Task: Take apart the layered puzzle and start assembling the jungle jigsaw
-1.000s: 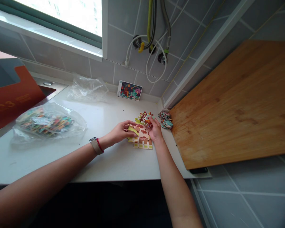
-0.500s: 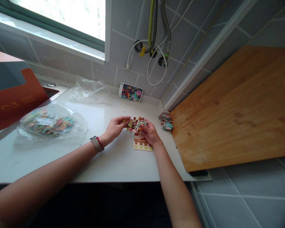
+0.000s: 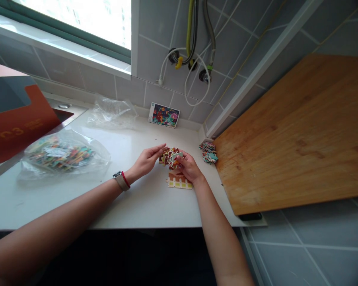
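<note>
Several jigsaw puzzle pieces [image 3: 168,156] with brown, green and pale patches are bunched in my right hand [image 3: 190,167], its thumb over the front one. At the left side of this bunch is my left hand [image 3: 146,160], with fingers stretched out nearly straight and close together. Whether its fingertips touch the pieces I cannot tell. Just below, flat on the white counter [image 3: 137,210], lies a joined puzzle section [image 3: 179,182] showing a pale fence on brown. My right hand covers its upper right part.
A pile of puzzle pieces [image 3: 209,152] sits beside the leaning wooden board [image 3: 295,139]. A picture card [image 3: 164,115] leans on the tiled wall. To the left are a clear bag of pieces [image 3: 62,153], an empty clear bag [image 3: 113,113] and a red box [image 3: 14,127].
My left hand's fingers have straightened and drawn slightly off the bunch. The pieces in my right hand sit closer together. The fenced section has stayed in place.
</note>
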A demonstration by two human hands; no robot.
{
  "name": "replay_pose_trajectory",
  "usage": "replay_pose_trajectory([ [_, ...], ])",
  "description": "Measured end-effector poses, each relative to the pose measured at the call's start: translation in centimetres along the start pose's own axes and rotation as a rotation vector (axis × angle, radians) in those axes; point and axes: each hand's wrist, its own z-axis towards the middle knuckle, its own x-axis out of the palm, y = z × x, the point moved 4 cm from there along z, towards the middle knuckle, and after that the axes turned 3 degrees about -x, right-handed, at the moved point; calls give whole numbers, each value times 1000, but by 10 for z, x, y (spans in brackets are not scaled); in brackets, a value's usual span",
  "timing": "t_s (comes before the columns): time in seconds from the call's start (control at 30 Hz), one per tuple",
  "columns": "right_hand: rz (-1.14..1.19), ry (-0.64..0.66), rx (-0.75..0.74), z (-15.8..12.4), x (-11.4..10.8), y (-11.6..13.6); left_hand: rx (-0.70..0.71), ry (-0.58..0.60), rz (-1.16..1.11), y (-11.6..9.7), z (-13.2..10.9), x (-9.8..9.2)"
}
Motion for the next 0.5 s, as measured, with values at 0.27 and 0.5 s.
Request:
replay_pose_trajectory([
  [0.27, 114, -288, -86, 7, -33, 7, 137, -3, 818, 23, 4, -16],
  [0.5, 336, -376, -64, 10, -40, 10, 126, 41, 998, 40, 2, -5],
])
